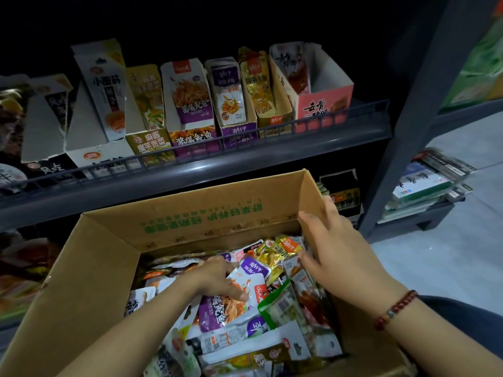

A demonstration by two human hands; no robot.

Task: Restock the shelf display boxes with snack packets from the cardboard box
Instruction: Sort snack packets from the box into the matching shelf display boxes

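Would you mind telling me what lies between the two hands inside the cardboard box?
In the head view, loose snack packets lie between the left hand and right hand: a purple-and-white packet and gold packets, atop the pile in the cardboard box.

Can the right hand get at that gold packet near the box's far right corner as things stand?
Probably yes. The right hand rests on the box's right wall, the gold packet lies on top, uncovered, just beside its thumb.
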